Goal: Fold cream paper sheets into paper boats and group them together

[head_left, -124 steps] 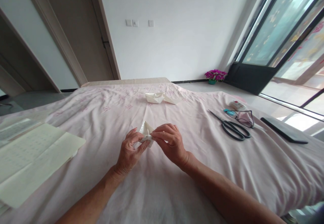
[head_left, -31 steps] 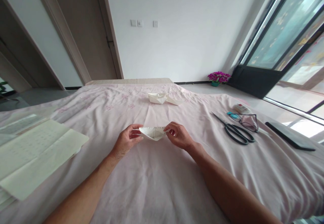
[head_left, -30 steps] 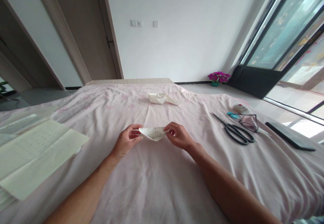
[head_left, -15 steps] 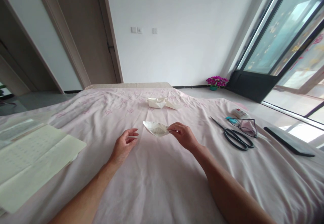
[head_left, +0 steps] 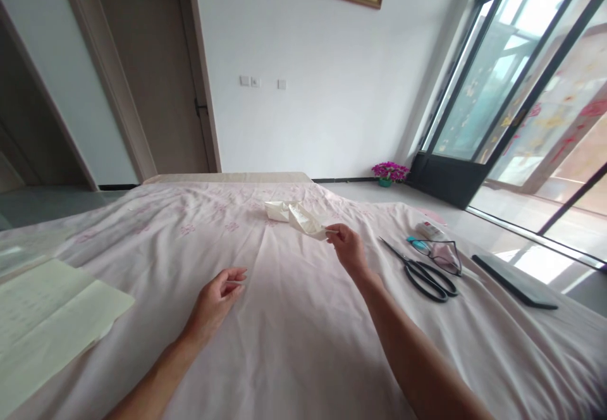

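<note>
Cream folded paper (head_left: 306, 221) now farther forward

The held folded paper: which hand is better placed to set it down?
Probably the right hand: it pinches one end of the folded paper, while the left hand is open and apart from it.

"What carries the things?"
"A wrinkled pale-pink floral cloth (head_left: 284, 338)."
"On it?"
"Cream paper sheets (head_left: 42, 319) left; a folded cream paper boat (head_left: 276, 212) far back; black-handled scissors (head_left: 408, 260) and a flat dark rectangular slab (head_left: 515, 283) right."
</note>
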Demonstrator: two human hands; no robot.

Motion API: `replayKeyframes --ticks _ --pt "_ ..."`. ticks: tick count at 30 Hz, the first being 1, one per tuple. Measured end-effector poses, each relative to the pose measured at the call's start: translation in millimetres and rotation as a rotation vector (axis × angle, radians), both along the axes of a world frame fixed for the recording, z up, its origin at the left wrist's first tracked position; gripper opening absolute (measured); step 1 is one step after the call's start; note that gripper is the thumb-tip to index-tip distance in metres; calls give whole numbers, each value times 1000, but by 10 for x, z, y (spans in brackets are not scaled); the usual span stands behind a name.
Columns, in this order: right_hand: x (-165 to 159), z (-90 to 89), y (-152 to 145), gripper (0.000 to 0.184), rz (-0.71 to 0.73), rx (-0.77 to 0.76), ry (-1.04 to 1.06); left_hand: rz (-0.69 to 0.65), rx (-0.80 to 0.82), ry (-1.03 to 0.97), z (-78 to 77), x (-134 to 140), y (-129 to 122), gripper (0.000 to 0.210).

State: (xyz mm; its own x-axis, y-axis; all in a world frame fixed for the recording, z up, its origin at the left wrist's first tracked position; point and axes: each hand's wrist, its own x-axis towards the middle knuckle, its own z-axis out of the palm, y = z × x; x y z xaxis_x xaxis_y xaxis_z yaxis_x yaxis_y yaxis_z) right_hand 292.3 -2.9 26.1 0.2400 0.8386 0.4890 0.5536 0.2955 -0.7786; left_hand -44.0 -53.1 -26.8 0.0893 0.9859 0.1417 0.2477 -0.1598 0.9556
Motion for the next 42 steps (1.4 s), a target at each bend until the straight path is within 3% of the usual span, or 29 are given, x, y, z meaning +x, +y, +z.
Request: replayKeyframes --ticks 6,12,27,34,42 --pt "588 93 685 27 -311 -92 -270 -17 4 51 -97 -16 37 39" --pt "971 87 1201 27 -385 -154 -363 -26 30 137 -87 -4 21 36" --pt "1283 -225 1965 24 -258 -257 -552 -8 127 228 -51 63 63 24" --pt "1256 -356 2113 26 -183 -221 -546 -7 119 247 -30 79 68 25" --pt "1192 -360 2195 28 -123 -220 -511 -6 107 245 -44 73 81 25"
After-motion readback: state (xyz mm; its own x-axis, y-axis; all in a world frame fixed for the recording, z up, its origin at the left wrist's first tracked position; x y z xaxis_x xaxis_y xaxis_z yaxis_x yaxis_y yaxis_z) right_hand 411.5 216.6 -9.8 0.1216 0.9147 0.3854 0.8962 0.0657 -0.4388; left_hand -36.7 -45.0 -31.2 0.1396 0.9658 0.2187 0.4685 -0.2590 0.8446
